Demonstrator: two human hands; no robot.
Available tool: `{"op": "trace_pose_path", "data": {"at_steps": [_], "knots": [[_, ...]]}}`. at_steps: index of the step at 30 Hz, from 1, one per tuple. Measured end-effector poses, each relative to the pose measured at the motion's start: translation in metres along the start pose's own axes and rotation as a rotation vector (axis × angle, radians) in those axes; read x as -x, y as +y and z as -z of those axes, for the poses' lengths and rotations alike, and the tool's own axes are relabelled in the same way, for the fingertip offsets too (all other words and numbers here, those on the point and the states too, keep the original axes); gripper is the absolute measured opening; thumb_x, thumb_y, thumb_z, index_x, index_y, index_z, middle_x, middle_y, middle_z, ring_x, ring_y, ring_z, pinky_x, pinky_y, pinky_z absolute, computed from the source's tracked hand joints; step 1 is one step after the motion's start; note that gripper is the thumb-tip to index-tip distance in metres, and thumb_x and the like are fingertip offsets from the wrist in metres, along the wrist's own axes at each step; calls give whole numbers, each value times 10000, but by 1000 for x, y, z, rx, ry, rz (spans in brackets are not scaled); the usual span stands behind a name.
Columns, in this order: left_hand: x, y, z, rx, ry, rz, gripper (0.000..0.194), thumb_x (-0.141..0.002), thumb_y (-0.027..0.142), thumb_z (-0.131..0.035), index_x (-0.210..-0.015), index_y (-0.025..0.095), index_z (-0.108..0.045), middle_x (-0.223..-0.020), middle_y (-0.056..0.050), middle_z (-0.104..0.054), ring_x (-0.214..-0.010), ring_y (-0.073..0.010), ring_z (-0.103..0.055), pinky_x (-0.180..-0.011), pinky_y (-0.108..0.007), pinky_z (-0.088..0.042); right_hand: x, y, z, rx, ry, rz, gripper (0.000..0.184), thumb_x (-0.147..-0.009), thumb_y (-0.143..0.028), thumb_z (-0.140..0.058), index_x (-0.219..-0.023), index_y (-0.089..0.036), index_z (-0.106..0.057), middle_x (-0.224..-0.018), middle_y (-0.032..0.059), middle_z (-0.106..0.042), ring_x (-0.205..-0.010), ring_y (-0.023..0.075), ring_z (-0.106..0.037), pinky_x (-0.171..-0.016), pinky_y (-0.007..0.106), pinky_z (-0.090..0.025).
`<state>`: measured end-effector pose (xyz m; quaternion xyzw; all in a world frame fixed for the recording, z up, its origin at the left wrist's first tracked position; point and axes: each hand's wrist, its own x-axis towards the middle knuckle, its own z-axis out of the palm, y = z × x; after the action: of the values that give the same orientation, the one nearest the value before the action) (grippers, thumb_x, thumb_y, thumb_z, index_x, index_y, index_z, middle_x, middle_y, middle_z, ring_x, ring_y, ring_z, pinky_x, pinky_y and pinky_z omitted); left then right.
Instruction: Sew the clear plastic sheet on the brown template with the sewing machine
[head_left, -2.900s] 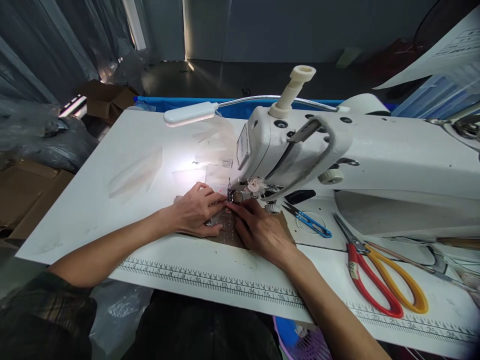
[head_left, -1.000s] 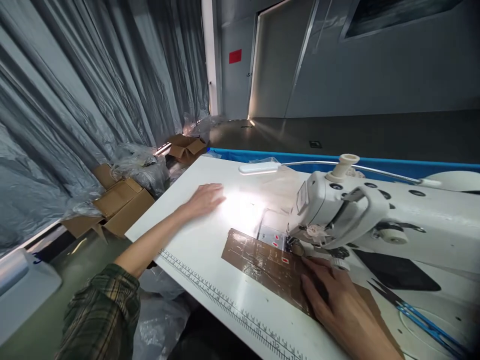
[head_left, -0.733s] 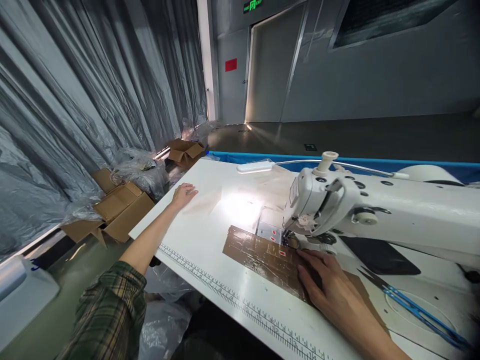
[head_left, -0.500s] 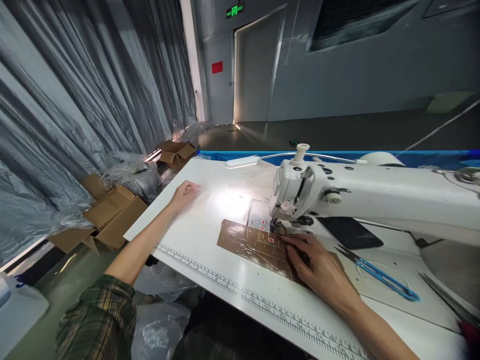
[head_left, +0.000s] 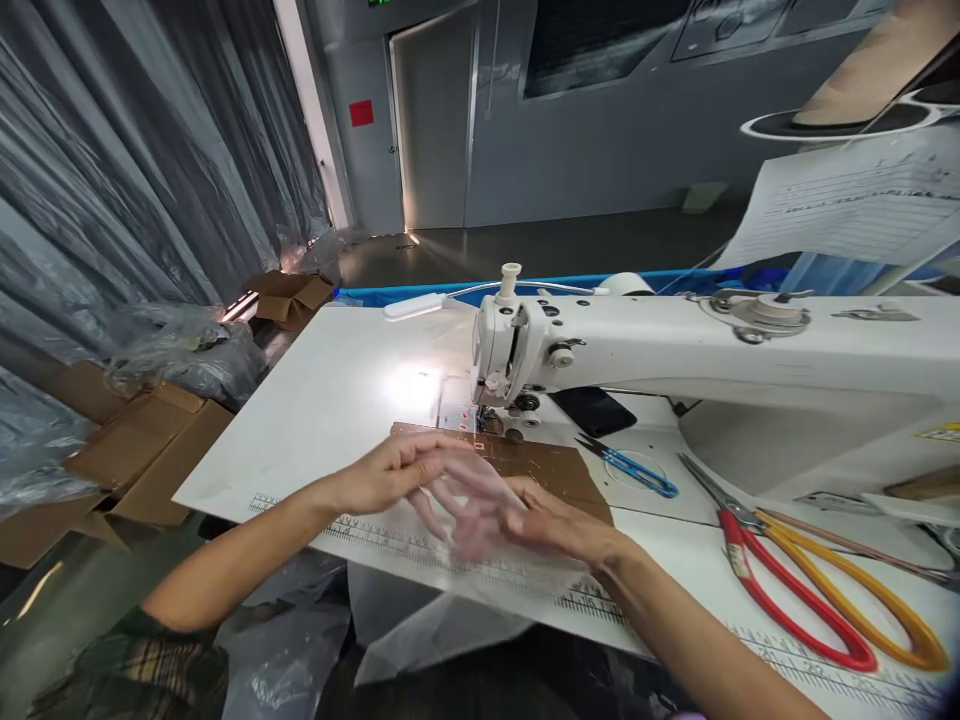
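A thin, see-through sheet (head_left: 472, 500), plastic or fine fabric, is stretched between my hands and hangs over the table's front edge. My left hand (head_left: 394, 470) pinches its left part, fingers bent toward the machine. On the other side my right hand (head_left: 544, 520) has its thumb and fingers closed on the sheet, its fingers partly blurred. Behind them a brown board (head_left: 555, 465) covered with clear tape lies flat on the table. The needle and presser foot of the white sewing machine (head_left: 510, 345) stand just beyond the board's far edge.
Blue thread snips (head_left: 630, 470) lie right of the board, and red and yellow handled shears (head_left: 802, 580) farther right. A black flat object (head_left: 595, 410) rests under the machine arm. Printed ruler marks (head_left: 390, 540) run along the front edge. Cardboard boxes (head_left: 165, 450) stand left.
My left hand has come from the far left of the table to the middle with the see-through sheet. My right hand has left the board and now grips the sheet. The view has turned right.
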<state>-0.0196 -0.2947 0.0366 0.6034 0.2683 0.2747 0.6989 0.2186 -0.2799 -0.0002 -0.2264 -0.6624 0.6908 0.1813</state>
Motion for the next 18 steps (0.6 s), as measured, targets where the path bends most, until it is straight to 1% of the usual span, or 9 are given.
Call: {"op": "trace_pose_path", "data": {"at_steps": [2, 3, 5, 8, 11, 14, 15, 16, 18], "knots": [[0, -4, 14, 8, 159, -8, 508, -916, 465, -630, -1302, 155, -518, -1238, -178, -632, -911, -235, -726, -632, -249, -618, 0, 2, 1, -123, -67, -115, 713, -706, -625, -741, -1252, -180, -633, -902, 79, -733, -785, 208, -703, -734, 348, -567], [1, -7, 21, 15, 234, -4, 525, -899, 472, -651, -1289, 148, -515, -1233, -181, -635, -897, -236, -727, -641, -261, -619, -1, 3, 3, -172, -57, -164, 672, -697, -560, -780, -1222, -163, -645, -862, 64, -727, -731, 181, -692, -683, 308, -569], [4, -14, 34, 17, 356, 16, 567, -865, 487, -686, -1275, 144, -498, -1233, -184, -637, -880, -230, -726, -673, -290, -619, -4, 4, 11, -210, 44, -237, 572, -697, -484, -803, -1143, -150, -675, -817, 40, -716, -666, 136, -665, -606, 243, -562], [9, -25, 49, -95, 465, 65, 574, -882, 505, -642, -1289, 139, -470, -1222, -179, -644, -870, -226, -723, -743, -363, -619, -13, 3, 25, -221, 222, -313, 415, -725, -386, -800, -1047, -148, -694, -834, 38, -713, -636, 97, -638, -603, 205, -570], [10, -32, 59, -529, 565, 41, 442, -946, 410, -534, -1302, 152, -489, -1200, -150, -649, -946, -244, -706, -819, -420, -604, -22, 0, 34, -157, 398, -357, 325, -739, -261, -789, -1021, -153, -670, -842, 44, -708, -689, 105, -643, -619, 196, -571], [5, -33, 62, -1102, 663, -203, 312, -942, 240, -493, -1236, 169, -571, -1268, -146, -594, -1153, -271, -609, -918, -454, -563, -30, -3, 34, -72, 444, -382, 299, -765, -209, -748, -1039, -157, -639, -839, 48, -696, -742, 129, -640, -609, 209, -550], [2, -31, 62, -1223, 627, -299, 289, -940, 195, -477, -1201, 165, -596, -1254, -147, -596, -1163, -264, -596, -915, -442, -562, -32, -3, 33, -34, 435, -384, 278, -776, -212, -728, -1033, -158, -637, -821, 42, -685, -731, 131, -631, -609, 220, -540], [-2, -30, 61, -1281, 532, -377, 277, -944, 160, -454, -1169, 159, -615, -1208, -143, -617, -1138, -247, -606, -893, -414, -570, -33, -4, 31, 26, 422, -377, 249, -787, -219, -708, -1018, -159, -641, -787, 30, -668, -703, 128, -616, -606, 228, -526], [-11, -27, 58, -1248, 236, -436, 281, -966, 130, -410, -1124, 163, -640, -1088, -108, -672, -1031, -192, -652, -845, -335, -579, -35, -6, 25, 201, 402, -347, 184, -793, -221, -670, -967, -161, -657, -705, 1, -619, -633, 118, -569, -583, 235, -481]]}}
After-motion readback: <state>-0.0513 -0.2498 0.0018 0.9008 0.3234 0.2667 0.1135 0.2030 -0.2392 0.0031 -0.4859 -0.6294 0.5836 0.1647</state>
